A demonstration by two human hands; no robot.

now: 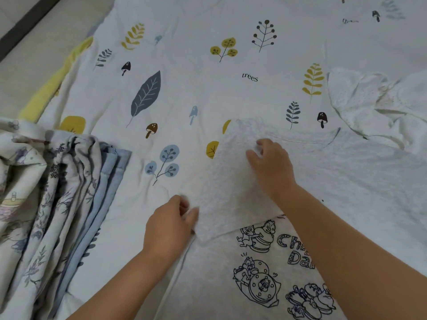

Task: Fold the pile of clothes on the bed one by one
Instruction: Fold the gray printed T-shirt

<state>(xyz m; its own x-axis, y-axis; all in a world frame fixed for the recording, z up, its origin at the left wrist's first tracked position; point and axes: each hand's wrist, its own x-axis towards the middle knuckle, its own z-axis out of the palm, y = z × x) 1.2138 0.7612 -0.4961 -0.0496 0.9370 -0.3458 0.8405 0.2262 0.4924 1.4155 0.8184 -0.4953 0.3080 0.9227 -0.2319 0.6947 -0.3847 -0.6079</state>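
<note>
A light grey T-shirt (360, 181) with dark blue cartoon chipmunk drawings lies flat on the bed, print side up. Its left sleeve (228, 181) is folded inward over the chest. My left hand (169, 225) pinches the folded sleeve's lower left edge between thumb and fingers. My right hand (271, 165) rests on the sleeve's upper part, fingers curled into the fabric near the collar (332, 138). My right forearm crosses over the print.
The bed sheet (184, 77) is white with leaf, tree and mushroom prints. A bunched blue-and-white floral fabric pile (53, 199) lies at the left. A crumpled white dotted garment (369, 105) sits at the right. The bed's yellow edge (57, 82) and floor are upper left.
</note>
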